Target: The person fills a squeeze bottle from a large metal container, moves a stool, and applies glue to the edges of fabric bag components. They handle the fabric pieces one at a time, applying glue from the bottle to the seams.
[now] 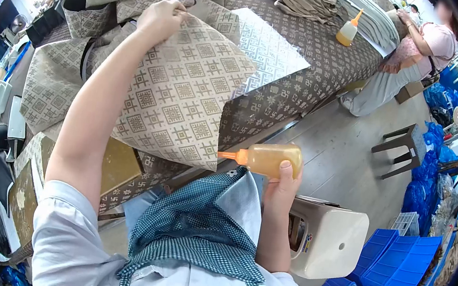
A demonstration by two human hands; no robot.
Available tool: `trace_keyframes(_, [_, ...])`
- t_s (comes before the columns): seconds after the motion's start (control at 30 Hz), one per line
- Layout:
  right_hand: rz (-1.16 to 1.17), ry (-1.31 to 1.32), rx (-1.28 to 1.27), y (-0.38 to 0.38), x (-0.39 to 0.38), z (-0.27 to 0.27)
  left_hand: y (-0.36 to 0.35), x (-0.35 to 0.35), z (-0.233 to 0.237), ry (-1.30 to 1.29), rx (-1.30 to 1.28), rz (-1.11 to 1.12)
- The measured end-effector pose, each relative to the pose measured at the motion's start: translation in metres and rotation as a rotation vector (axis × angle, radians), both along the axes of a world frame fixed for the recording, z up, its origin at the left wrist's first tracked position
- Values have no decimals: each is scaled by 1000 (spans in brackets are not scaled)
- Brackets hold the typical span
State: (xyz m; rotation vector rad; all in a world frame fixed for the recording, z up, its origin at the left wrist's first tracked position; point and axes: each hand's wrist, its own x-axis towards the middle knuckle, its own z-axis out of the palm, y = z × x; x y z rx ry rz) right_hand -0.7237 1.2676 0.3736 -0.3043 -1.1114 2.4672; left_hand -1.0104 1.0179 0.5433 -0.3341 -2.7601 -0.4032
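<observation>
Green checked scarf (189, 235) lies closest, at 6 o'clock, over a pale shirt. Right hand (283, 187), just right of centre, is closed around an amber glue bottle (270, 158). Its orange nozzle (228, 155) points to 9 o'clock, with the tip at the lower edge of a patterned fabric panel (180, 97); contact cannot be confirmed. Left hand (161, 17), at 11 o'clock, grips the panel's top edge. Fabric-covered table (319, 57) lies behind. A co-worker (418, 49) sits at 2 o'clock, and blue crates (403, 261) stand at 4 o'clock.

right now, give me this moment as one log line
left hand: grips patterned fabric panel at top | right hand: holds glue bottle | nozzle: by panel's lower corner
</observation>
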Motion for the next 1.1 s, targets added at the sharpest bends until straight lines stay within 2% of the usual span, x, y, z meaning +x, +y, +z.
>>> trace_keyframes(0.1, [-43, 31, -4, 8, 1, 2, -24, 14, 19, 98, 193, -22])
trace_keyframes(0.13, [-53, 36, -5, 10, 3, 4, -28, 33, 36, 120, 268, 35])
trace_keyframes(0.2, [-60, 57, 2, 14, 5, 14, -56, 63, 61, 371, 320, -11])
trace_keyframes(0.27, [-92, 99, -23, 16, 3, 20, -71, 104, 71, 587, 512, -56])
trace_keyframes(0.3, [-118, 115, -9, 15, 0, 26, -78, 120, 68, 676, 628, -132])
trace_keyframes(0.37, [-152, 133, 27, 19, -3, 25, -82, 154, 51, 754, 787, -125])
trace_keyframes(0.47, [-160, 139, 76, 16, -6, 23, -94, 195, 4, 801, 802, -246])
trace_keyframes(0.5, [-155, 132, 92, 15, -4, 21, -91, 214, -7, 788, 874, -140])
trace_keyframes(0.63, [-86, 89, 129, 2, 11, 21, -101, 265, -34, 767, 1016, 28])
trace_keyframes(0.7, [-60, 66, 110, -4, 22, 19, -100, 271, -27, 713, 1111, 95])
trace_keyframes(0.73, [-57, 55, 92, -6, 25, 18, -103, 267, -21, 697, 1080, 63])
trace_keyframes(0.83, [-58, 55, 53, -9, 26, 21, -85, 230, 12, 681, 1142, -10])
trace_keyframes(0.87, [-63, 62, 46, -9, 27, 24, -92, 206, 19, 771, 1060, -89])
trace_keyframes(0.9, [-67, 68, 40, -8, 28, 26, -70, 196, 39, 753, 1078, -53])
trace_keyframes(0.93, [-75, 84, 29, -6, 29, 27, -76, 174, 44, 744, 1058, -175])
trace_keyframes(1.0, [-94, 120, 8, 3, 29, 27, -70, 147, 62, 774, 1046, -233])
trace_keyframes(1.07, [-118, 159, -5, 8, 29, 31, -63, 138, 77, 788, 1274, -355])
trace_keyframes(1.1, [-132, 175, -12, 10, 29, 32, -73, 137, 77, 829, 1189, -367])
